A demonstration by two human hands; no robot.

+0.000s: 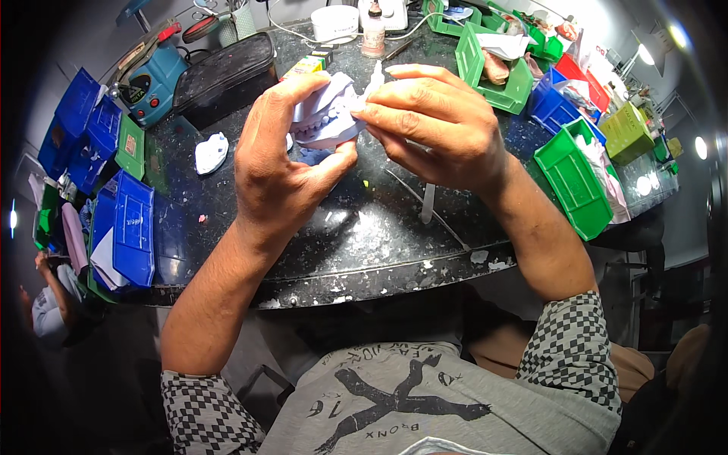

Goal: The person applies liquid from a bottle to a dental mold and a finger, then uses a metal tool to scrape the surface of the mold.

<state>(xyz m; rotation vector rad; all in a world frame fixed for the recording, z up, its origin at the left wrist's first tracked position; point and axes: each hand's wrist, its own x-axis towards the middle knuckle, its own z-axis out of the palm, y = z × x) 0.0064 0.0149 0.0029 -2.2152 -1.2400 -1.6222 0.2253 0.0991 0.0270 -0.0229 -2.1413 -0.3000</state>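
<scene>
My left hand (pixel 277 148) grips a pale lilac pair of dental casts (pixel 326 121), upper and lower teeth set together, held above the bench. Thumb and fingers wrap the casts from below and above. The fingers of my right hand (pixel 440 125) are pinched together, their tips against the right side of the casts. A small white pointed piece (pixel 377 74) shows just above those fingertips; whether they hold it is hidden. Below, a flat metal spatula (pixel 428 203) and a thin rod (pixel 432 212) lie on the black bench.
A white plaster piece (pixel 211 153) lies left of my hand. Behind stand a pink bottle (pixel 373 32), a white bowl (pixel 334 24) and a black case (pixel 227 80). Blue bins (pixel 130 227) line the left, green bins (pixel 576 178) the right. Another person (pixel 57 303) sits at far left.
</scene>
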